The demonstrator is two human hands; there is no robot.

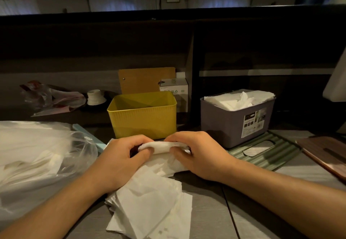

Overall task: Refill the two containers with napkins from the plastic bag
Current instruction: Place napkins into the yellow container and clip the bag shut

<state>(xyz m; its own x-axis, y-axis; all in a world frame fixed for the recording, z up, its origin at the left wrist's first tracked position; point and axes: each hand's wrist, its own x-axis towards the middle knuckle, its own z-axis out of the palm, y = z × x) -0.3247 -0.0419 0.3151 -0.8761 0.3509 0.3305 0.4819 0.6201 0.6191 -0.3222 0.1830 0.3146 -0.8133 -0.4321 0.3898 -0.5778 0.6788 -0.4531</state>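
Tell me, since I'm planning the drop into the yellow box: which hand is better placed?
Probably left: both hands grip the napkin stack, but the yellow box sits slightly left.

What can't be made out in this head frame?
- Yellow box: its floor is hidden by the front wall, so whether any napkins lie inside is unknown.
- Purple box: label print too small to read.
- Plastic bag: cut off by the left edge.
- Folded napkins: count is hidden by the left hand and right hand gripping them.
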